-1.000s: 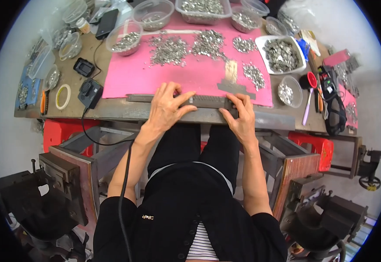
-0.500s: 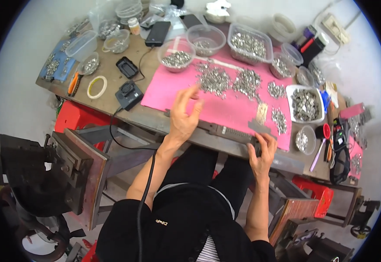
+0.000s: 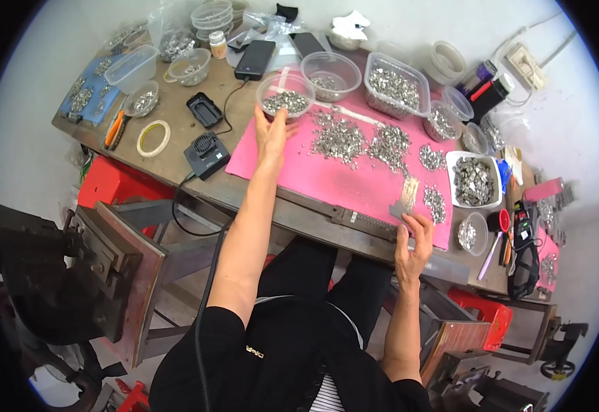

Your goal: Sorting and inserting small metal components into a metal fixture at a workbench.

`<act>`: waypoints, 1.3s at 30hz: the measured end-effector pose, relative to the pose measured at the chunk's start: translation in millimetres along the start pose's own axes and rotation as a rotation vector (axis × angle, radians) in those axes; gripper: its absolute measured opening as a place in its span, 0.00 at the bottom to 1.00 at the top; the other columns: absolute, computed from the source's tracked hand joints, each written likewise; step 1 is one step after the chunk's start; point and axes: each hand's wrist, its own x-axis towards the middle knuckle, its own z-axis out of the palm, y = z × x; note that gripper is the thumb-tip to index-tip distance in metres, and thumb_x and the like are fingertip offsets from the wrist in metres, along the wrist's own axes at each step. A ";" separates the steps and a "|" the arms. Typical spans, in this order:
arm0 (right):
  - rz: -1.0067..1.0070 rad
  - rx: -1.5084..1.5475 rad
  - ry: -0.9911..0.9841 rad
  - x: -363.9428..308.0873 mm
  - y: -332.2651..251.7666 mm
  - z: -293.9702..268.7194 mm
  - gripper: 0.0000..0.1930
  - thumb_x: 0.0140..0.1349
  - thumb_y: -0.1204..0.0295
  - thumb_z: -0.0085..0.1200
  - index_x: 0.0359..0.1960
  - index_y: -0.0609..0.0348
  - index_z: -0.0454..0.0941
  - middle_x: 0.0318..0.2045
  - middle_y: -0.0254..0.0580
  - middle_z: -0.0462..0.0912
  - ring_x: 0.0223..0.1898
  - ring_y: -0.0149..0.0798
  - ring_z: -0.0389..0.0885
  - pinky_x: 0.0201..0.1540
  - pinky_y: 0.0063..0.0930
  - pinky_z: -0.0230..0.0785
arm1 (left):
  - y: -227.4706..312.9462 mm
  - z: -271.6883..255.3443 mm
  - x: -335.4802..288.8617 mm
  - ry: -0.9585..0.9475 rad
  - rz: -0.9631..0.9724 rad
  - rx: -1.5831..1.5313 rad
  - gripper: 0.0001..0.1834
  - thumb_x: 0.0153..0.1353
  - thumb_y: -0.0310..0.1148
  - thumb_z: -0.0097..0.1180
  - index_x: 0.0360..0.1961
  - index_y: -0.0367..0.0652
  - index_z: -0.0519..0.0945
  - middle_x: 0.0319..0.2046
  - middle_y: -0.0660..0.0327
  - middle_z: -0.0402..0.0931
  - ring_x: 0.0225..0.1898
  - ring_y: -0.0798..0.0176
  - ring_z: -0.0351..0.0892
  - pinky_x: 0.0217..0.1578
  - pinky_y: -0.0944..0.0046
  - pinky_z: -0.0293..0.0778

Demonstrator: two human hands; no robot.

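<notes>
My left hand point(image 3: 270, 141) reaches forward to a clear plastic bowl point(image 3: 302, 88) of small silvery metal parts. Its fingers are apart at the bowl's near side, overlapping the wall; a firm grip is not visible. Closer to me, my right hand point(image 3: 415, 248) is bent at the right end of a long metal bar fixture point(image 3: 358, 218) along the table's front edge. Its thumb and forefinger curl toward each other; what lies between them is hidden. A flat grey metal piece point(image 3: 398, 210) lies just beyond those fingertips, beside a bundle of thin pale strips point(image 3: 410, 189).
Piles of small metal parts point(image 3: 337, 137) lie on the pink mat point(image 3: 258, 154). A rectangular clear tub point(image 3: 397, 86) and white tray point(image 3: 475, 180) hold more parts. A black charger point(image 3: 205, 154), tape roll point(image 3: 153, 139) and orange-handled pliers point(image 3: 115, 129) sit left. A black cable hangs beside my left arm.
My left hand has moved away from me, from above the mat's near edge to the clear bowl. My right hand stays near the fixture's right end. The whole view has shifted slightly.
</notes>
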 end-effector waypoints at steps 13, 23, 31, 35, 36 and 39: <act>0.352 0.839 -0.224 44.4 -42.7 26.7 0.32 0.70 0.59 0.54 0.70 0.62 0.60 0.65 0.53 0.68 0.59 0.45 0.75 0.55 0.38 0.75 | 37.8 11.5 -100.2 -0.322 -0.080 -0.024 0.35 0.61 0.22 0.46 0.72 0.37 0.60 0.60 0.46 0.72 0.44 0.50 0.86 0.39 0.58 0.89; 0.501 0.966 -0.222 13.3 -58.9 25.4 0.37 0.73 0.55 0.48 0.74 0.64 0.50 0.73 0.53 0.53 0.74 0.45 0.51 0.74 0.41 0.45 | 11.9 21.8 -174.9 -0.566 0.376 0.401 0.32 0.69 0.39 0.57 0.68 0.33 0.65 0.55 0.48 0.72 0.54 0.56 0.75 0.53 0.59 0.71; 0.502 0.975 -0.107 13.0 -57.7 24.8 0.33 0.75 0.53 0.44 0.72 0.64 0.55 0.72 0.48 0.57 0.75 0.43 0.49 0.76 0.40 0.38 | -1.6 54.7 -191.6 -0.501 0.340 0.180 0.31 0.79 0.49 0.29 0.69 0.32 0.62 0.64 0.49 0.66 0.68 0.57 0.62 0.69 0.56 0.55; 0.608 0.955 -0.144 23.3 -61.3 27.0 0.34 0.75 0.52 0.43 0.73 0.62 0.55 0.72 0.47 0.57 0.75 0.42 0.48 0.75 0.40 0.37 | -10.3 65.1 -171.0 -0.429 0.199 0.083 0.26 0.79 0.42 0.31 0.67 0.32 0.63 0.61 0.49 0.68 0.65 0.55 0.66 0.67 0.59 0.58; 0.691 1.011 -0.114 26.7 -59.6 29.2 0.34 0.75 0.51 0.44 0.73 0.61 0.55 0.72 0.47 0.57 0.75 0.43 0.49 0.75 0.41 0.37 | -9.4 64.5 -179.5 -0.418 0.209 0.098 0.28 0.79 0.45 0.29 0.67 0.33 0.64 0.61 0.49 0.69 0.65 0.56 0.66 0.68 0.58 0.58; 0.504 0.919 -0.127 -2.1 -63.8 20.7 0.34 0.76 0.49 0.41 0.73 0.59 0.56 0.71 0.42 0.58 0.74 0.41 0.52 0.73 0.41 0.46 | -13.8 58.4 -200.4 -0.370 0.299 0.095 0.30 0.80 0.47 0.28 0.66 0.32 0.66 0.61 0.50 0.69 0.64 0.58 0.67 0.67 0.58 0.58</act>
